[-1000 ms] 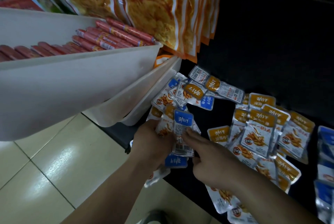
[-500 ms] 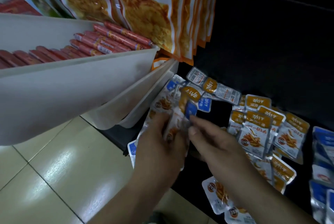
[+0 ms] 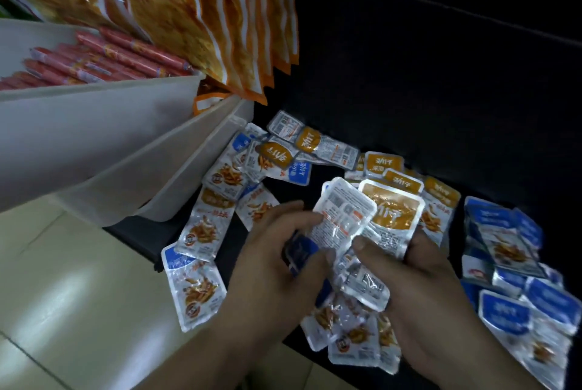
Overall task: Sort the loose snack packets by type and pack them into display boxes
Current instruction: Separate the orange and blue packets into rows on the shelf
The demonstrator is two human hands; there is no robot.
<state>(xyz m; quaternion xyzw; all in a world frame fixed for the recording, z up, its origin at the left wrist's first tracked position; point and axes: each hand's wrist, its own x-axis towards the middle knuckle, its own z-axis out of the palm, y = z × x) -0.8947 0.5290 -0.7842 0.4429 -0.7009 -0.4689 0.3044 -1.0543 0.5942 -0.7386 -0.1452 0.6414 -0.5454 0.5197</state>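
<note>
Snack packets (image 3: pixel 204 226), small flat silver-foil sachets with orange or blue header bands: loose on a black shelf surface (image 3: pixel 409 90), with a mixed heap at far left.

Left hand (image 3: pixel 277 267): fingers curled, thumb and fingers pinching a blue-topped packet (image 3: pixel 299 251).

Right hand (image 3: pixel 419 279): thumb pressed on top, fingers curled beneath, gripping a fan of sachets. Uppermost are an orange-topped packet (image 3: pixel 390 210) and a silver packet turned back-side up (image 3: pixel 343 216). The long axis of the fan runs near to far.

Blue-band pile (image 3: pixel 516 232): just right of the right hand. Orange-band group (image 3: pixel 441 197): just beyond its fingertips. The right hand is nearer to both; the left is nearer the mixed heap. Judged: the blue packet must cross or pass to the right hand to reach its pile.

Surface: crowded, and several sachets overhang the near edge above a pale tiled floor (image 3: pixel 63 295).

At left: white plastic bins (image 3: pixel 141 144), one holding red sausage sticks (image 3: pixel 110 59). Large orange hanging bags (image 3: pixel 189 11) above. No display box identifiable.
</note>
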